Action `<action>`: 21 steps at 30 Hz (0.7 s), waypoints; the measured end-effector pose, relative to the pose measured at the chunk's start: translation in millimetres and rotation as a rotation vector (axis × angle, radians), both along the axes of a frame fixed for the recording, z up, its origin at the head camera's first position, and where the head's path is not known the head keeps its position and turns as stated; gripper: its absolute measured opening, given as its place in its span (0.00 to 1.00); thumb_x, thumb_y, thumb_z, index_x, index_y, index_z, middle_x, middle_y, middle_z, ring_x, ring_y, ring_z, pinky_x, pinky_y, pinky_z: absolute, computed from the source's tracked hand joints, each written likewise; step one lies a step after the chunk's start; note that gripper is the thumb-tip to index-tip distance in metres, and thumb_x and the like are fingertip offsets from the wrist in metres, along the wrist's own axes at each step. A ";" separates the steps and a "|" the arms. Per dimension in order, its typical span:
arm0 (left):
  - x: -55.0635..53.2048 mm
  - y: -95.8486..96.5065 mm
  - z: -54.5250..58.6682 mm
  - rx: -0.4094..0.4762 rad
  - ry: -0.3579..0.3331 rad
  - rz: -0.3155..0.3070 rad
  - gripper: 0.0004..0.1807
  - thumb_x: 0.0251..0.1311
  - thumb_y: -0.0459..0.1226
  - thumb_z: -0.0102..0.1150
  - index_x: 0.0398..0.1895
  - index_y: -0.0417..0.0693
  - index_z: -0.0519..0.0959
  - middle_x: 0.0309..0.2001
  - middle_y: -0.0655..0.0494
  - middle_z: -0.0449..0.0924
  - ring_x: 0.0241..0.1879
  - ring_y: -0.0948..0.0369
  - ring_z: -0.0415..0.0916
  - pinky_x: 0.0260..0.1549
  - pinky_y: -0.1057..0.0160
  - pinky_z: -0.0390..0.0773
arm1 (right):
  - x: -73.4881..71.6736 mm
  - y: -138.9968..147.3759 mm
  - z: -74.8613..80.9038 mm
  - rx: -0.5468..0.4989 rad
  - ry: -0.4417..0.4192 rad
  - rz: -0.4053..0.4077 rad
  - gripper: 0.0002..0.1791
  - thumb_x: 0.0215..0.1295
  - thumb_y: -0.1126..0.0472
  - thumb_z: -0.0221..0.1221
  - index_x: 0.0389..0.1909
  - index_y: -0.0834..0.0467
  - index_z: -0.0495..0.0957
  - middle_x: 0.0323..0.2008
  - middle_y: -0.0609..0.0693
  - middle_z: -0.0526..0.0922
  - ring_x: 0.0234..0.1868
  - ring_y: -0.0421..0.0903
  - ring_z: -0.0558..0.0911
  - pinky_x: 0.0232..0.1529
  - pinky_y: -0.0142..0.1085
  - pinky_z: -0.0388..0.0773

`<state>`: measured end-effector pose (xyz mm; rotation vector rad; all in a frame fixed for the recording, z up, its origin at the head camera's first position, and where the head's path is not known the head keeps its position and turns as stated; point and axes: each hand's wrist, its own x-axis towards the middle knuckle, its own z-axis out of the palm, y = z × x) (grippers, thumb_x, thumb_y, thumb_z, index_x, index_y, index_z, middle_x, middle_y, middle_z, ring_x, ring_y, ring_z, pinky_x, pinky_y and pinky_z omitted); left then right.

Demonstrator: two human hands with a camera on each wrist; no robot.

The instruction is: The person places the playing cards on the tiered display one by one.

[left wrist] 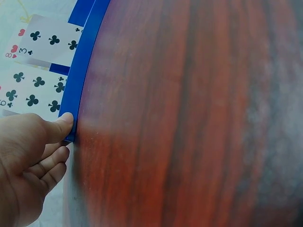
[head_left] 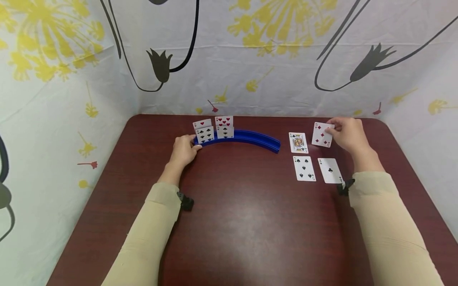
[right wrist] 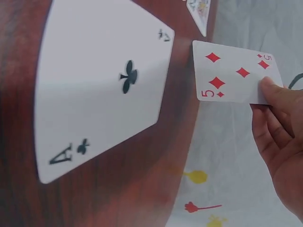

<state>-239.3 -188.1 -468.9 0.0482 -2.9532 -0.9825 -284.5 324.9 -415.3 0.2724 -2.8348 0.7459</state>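
My left hand [head_left: 183,151] pinches the left end of a curved blue card holder [head_left: 250,137], thumb [left wrist: 65,124] on its front wall. Standing in the holder are a six of clubs [head_left: 205,135] with a heart card [head_left: 202,124] behind it, and a three of clubs [left wrist: 52,40] before an eight of hearts [head_left: 224,120]. At the right, my right hand [head_left: 348,135] grips a five of diamonds [right wrist: 232,71] by one edge between thumb and fingers, raised off the table. Near it lie a king [head_left: 298,143], a five of spades [head_left: 304,169] and an ace of clubs [head_left: 330,171], face up.
The dark red-brown wooden table [head_left: 243,222] has rounded far corners. White cloth [head_left: 214,59] with yellow, red and grey plant prints hangs behind it and at both sides. A small black device [head_left: 186,201] is worn on the left wrist, another [head_left: 345,187] on the right.
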 end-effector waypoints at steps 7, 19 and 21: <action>-1.7 -0.5 0.0 0.000 0.001 0.001 0.28 0.67 0.37 0.66 0.68 0.35 0.74 0.41 0.41 0.82 0.38 0.52 0.78 0.44 0.52 0.81 | 0.2 -5.6 9.4 -0.003 0.074 -0.028 0.12 0.70 0.63 0.64 0.46 0.69 0.85 0.38 0.69 0.86 0.38 0.65 0.85 0.35 0.44 0.73; -2.1 -0.7 -0.7 0.001 0.000 0.001 0.28 0.67 0.37 0.66 0.68 0.34 0.74 0.45 0.40 0.83 0.42 0.51 0.79 0.47 0.51 0.81 | 4.3 -25.1 27.5 -0.080 0.162 -0.001 0.13 0.69 0.65 0.64 0.48 0.72 0.84 0.40 0.70 0.85 0.41 0.68 0.86 0.33 0.12 0.59; -1.9 -0.8 -1.0 0.001 0.001 0.000 0.28 0.67 0.37 0.66 0.68 0.34 0.73 0.45 0.39 0.83 0.42 0.51 0.79 0.47 0.51 0.81 | 5.6 -29.4 30.3 -0.083 0.166 0.002 0.13 0.69 0.66 0.64 0.48 0.72 0.84 0.40 0.70 0.85 0.42 0.68 0.86 0.36 0.16 0.68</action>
